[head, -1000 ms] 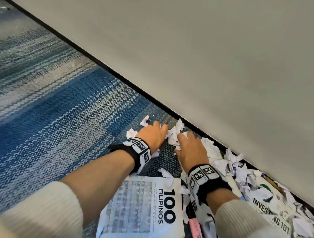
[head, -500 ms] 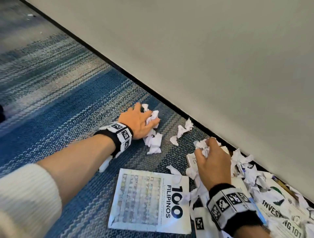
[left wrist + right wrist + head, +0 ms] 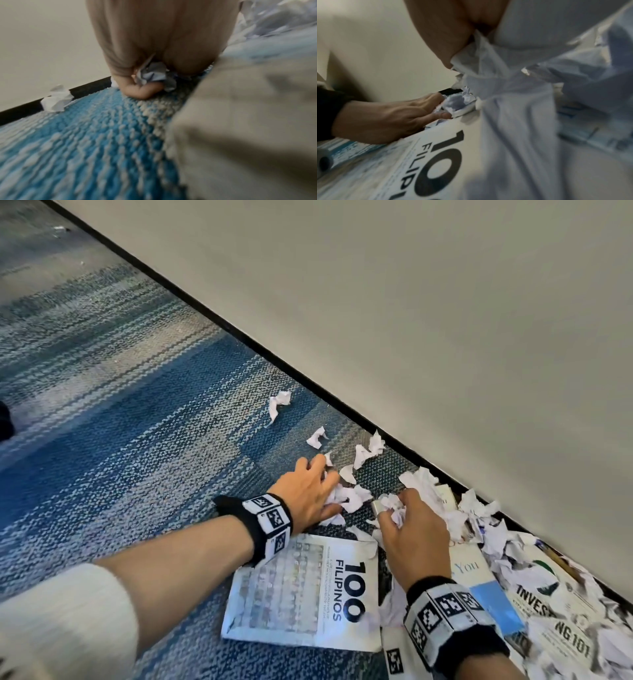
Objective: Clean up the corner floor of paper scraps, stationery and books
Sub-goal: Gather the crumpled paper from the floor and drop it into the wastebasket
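— Grip check, both sides: your right hand [image 3: 416,537] has its fingers curled round a wad of crumpled scraps [image 3: 393,506], clamped on it, above the near edge of the pile. Your left hand [image 3: 306,492] lies low on the carpet [image 3: 137,412] with fingers bent over a cluster of scraps [image 3: 349,497]; the left wrist view shows a crumpled piece [image 3: 151,73] caught between thumb and fingers.

— Count of loose scraps beyond your hands?

— Four apart from the cluster: one farthest up the carpet [image 3: 278,402], one nearer [image 3: 317,437], one just beside the black baseboard [image 3: 370,447], one small piece [image 3: 347,474] close to your left fingertips. A fifth sliver touches those fingertips; too small to tell if it is separate.

— Books?

— Three you can read. "100 FILIPINOS" [image 3: 308,594] lies flat on the carpet below your left wrist. A white book with a blue band [image 3: 479,580], lettered "You", sits partly under your right hand. An "INVESTING 101" book [image 3: 555,614] lies by the wall, half buried. Another pale cover [image 3: 447,494] edges out beyond your right hand; cannot tell what it is.

— The pile?

— One heap of scraps [image 3: 493,529] along the wall [image 3: 445,302], spilling over the two right-hand books. Pieces in it cannot be counted.
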A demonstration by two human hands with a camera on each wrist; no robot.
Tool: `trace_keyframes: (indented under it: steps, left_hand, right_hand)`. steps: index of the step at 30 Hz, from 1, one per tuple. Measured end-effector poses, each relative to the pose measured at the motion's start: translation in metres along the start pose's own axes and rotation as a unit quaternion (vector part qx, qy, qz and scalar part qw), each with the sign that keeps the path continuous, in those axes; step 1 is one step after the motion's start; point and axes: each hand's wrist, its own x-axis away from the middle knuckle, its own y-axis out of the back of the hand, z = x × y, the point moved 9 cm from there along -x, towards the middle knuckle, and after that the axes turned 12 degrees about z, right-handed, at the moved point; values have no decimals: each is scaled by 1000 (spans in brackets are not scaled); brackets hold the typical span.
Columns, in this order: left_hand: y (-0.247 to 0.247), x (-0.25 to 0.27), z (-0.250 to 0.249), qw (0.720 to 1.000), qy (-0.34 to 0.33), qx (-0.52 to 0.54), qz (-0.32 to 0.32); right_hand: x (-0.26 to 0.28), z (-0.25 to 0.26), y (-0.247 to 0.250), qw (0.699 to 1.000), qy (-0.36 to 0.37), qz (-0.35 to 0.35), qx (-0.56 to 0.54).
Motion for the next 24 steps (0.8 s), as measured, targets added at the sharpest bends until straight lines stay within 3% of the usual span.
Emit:
trace_keyframes:
  steps: [3,7,11,16,20,24]
  left_hand:
    - [1,-2,-12,997,-58,47,28]
    - [18,1,-16,992,-48,84,77]
    - [77,1,-29,989,-53,136,3]
    - [167,30,-159,954,-241,165,-70]
    - [222,98,-287,892,-414,157,-87]
    - [238,185,-396,827,-543,140,-48]
  right_hand:
    - [8,5,9,1000,7,25,17]
    - [28,1,37,998,5,53,27]
    - [47,-24,88,999,-37,5,-25]
    - [120,-72,174,986,-115,-100,-65]
    - [222,-87,240,973,-178,-138,-57]
    - [337,-101,279,953,-248,-175,2]
